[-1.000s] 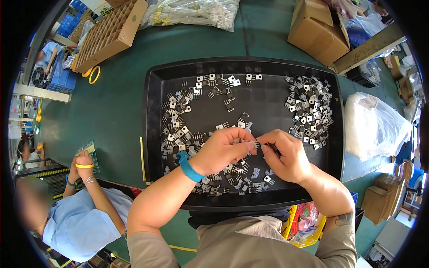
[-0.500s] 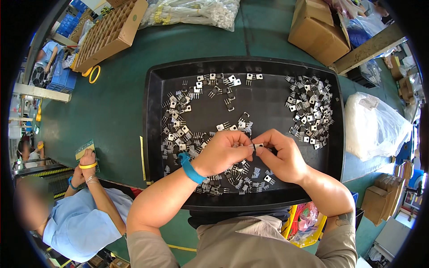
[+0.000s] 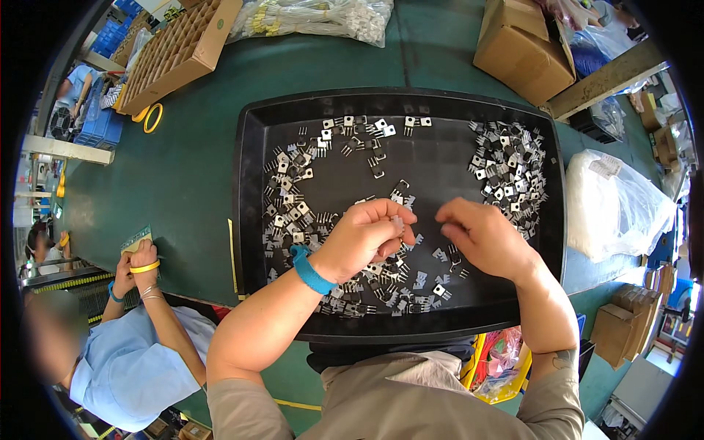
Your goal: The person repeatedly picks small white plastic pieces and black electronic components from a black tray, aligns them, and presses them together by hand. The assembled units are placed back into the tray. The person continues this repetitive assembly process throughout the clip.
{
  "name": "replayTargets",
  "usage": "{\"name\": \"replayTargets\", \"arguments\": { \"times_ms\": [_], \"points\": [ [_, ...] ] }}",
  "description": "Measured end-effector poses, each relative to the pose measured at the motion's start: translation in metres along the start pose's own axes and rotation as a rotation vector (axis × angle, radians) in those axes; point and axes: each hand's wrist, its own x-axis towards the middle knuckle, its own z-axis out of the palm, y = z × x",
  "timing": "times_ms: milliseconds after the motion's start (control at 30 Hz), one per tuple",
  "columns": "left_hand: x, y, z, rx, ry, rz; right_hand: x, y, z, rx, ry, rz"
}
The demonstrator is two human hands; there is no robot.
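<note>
Between the thumb and fingers of my left hand (image 3: 367, 238) is a small light-grey comb-shaped piece (image 3: 397, 224). My right hand (image 3: 488, 238) hovers over the tray to its right, fingers bent, with a gap between thumb and forefinger and nothing visible there. Both hands are above a large black tray (image 3: 400, 331). Many black three-legged transistors with metal tabs (image 3: 297, 213) lie along its left side and under my left hand, mixed with loose grey pieces (image 3: 420, 279). Another heap of transistors (image 3: 510, 165) fills the right side.
A divided cardboard box (image 3: 176, 55), a bag of white-connector cables (image 3: 315, 20) and a carton (image 3: 522, 51) line the back of the green table (image 3: 183, 191). A white plastic bag (image 3: 616, 205) sits right of the tray. At left, a person in light blue (image 3: 139, 363) handles a small board.
My hands were together, fingers on a small part. They have separated: the right hand moved right and slightly up, while the left stays near its place with a grey piece showing.
</note>
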Motion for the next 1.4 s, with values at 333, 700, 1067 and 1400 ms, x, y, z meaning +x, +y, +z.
{"name": "replayTargets", "arguments": {
  "times_ms": [333, 700, 1067, 1400],
  "points": [
    [0.001, 0.001, 0.005, 0.056, -0.059, 0.078, -0.011, -0.007, 0.018, -0.546, -0.464, 0.166],
    [0.001, 0.000, 0.003, 0.029, -0.003, 0.042, -0.010, -0.004, 0.025, -0.428, -0.390, 0.055],
    [0.000, -0.002, 0.002, 0.003, -0.076, 0.029, -0.007, -0.017, 0.009, 0.401, 0.071, 0.078],
    [0.001, -0.005, 0.000, -0.034, -0.130, -0.005, -0.008, -0.018, 0.021, 0.242, 0.322, -0.188]
  ]
}}
